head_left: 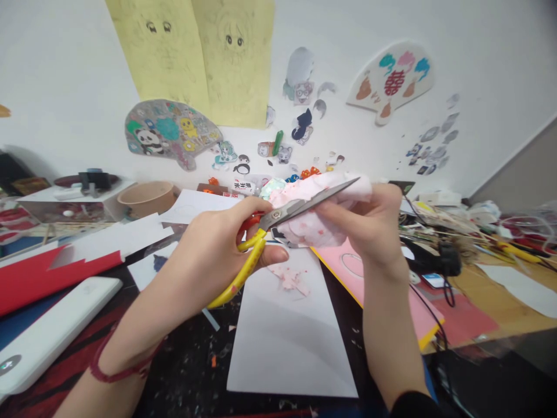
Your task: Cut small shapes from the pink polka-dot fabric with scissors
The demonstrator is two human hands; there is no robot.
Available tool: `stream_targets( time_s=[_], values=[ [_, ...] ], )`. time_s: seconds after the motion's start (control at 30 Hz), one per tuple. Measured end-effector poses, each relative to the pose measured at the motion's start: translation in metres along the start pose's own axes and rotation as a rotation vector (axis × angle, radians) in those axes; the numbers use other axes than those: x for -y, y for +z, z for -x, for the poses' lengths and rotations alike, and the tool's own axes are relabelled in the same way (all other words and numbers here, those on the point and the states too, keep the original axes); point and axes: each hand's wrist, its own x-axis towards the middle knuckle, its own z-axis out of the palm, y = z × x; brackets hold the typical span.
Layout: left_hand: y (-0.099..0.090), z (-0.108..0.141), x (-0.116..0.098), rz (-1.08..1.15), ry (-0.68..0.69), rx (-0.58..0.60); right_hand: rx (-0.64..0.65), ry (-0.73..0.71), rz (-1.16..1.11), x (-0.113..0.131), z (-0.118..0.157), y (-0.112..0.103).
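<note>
My left hand (226, 238) is closed on a pair of scissors (237, 284) with yellow and red handles. The dark blades point up to the right and look almost closed, lying across a pale pink, soft crumpled sheet (319, 229). That sheet, tissue or thin cloth, is pinched in my right hand (369, 226), whose thumb presses near the blade. Whether the blades cut into it I cannot tell. Below both hands, small pink scraps (290, 280) lie on a white sheet of paper (291, 348) on the dark table.
A white oblong device (56, 331) and red paper (56, 276) lie at left. A round tan container (148, 199) stands behind. On the right are a pink folder (348, 267), a black cable and clutter. Drawings and fan-shaped cutouts hang on the wall.
</note>
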Motion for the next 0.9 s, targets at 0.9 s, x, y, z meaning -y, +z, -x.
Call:
stream_targets(
  time_s=[0.9],
  values=[
    [-0.003, -0.016, 0.027, 0.072, 0.022, 0.274, 0.451, 0.333, -0.137, -0.009, -0.012, -0.006]
  ],
)
